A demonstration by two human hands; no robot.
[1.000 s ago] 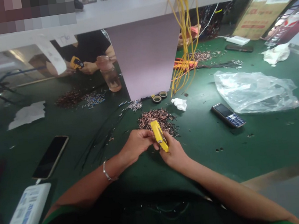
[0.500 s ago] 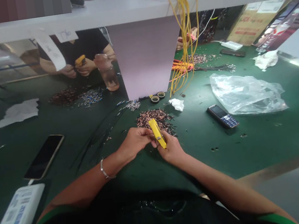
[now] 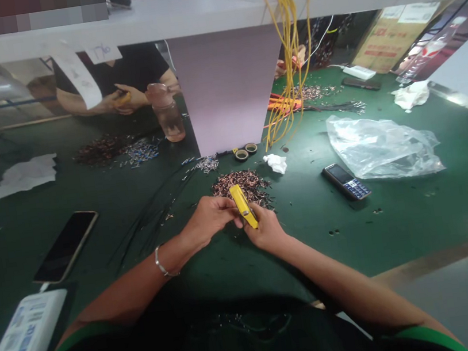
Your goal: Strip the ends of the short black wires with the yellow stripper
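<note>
At the near edge of a copper-coloured pile (image 3: 248, 180), the right hand (image 3: 266, 229) clamps a yellow tool (image 3: 240, 200), the left hand (image 3: 209, 218) beside it, hold unclear; beyond the pile's left stands a tinted bottle (image 3: 169, 118), contents indistinct; right, a clear bag (image 3: 380, 149).

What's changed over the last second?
The co-worker's hands drew closer together at their orange-yellow tool; the view swung slightly right. The wearer's right grip keeps hold of the narrow yellow tool, left grip close beside it. The coppery heap of little pieces stayed put.
</note>
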